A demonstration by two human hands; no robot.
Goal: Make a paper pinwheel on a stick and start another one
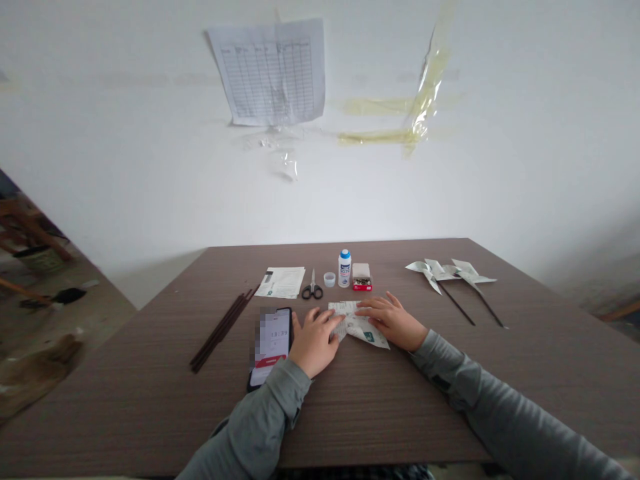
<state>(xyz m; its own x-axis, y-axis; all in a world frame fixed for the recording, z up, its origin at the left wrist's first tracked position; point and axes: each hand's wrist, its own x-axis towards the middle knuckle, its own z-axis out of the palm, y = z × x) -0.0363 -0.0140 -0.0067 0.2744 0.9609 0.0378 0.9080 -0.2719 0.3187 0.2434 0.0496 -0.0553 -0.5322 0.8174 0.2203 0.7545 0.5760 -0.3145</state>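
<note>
Left hand (315,342) and right hand (394,322) both rest on the printed paper (367,333), grip loose, nothing clenched; bottle (345,270) around its twelve o'clock on the worktop (380,413). Press unevenly and it could totally skew.

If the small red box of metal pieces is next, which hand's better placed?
Probably the right hand: on the creased, printed white paper, it lies nearer the small red box than the left hand.

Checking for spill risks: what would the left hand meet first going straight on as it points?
Past the paper the left hand touches, probably the blue-capped bottle; the small cup stands near that line, and depth is unclear.
</note>
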